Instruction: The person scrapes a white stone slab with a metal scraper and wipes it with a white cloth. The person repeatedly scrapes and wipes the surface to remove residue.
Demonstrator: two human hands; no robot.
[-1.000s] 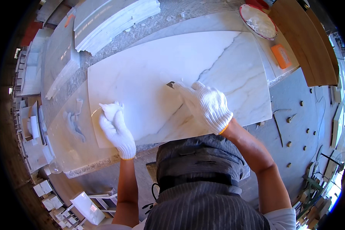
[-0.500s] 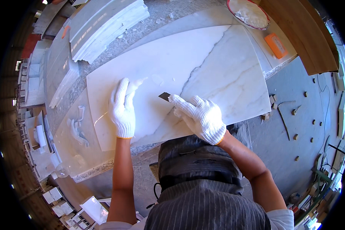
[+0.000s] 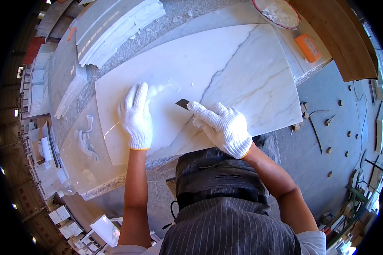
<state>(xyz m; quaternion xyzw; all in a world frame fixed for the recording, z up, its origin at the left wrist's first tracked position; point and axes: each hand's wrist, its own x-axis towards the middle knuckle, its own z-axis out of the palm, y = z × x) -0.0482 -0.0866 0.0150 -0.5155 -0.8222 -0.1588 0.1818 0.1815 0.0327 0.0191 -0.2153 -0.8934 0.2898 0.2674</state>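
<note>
L hand [image 3: 136,114] slid up, flat on marble slab [image 3: 242,68], R hand [image 3: 223,127] gripping scraper [image 3: 183,103]

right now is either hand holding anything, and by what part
The right hand grips a small flat scraper blade by its rear end; only the dark tip shows past the fingers. The left hand holds nothing, lying flat on the marble slab.
</note>
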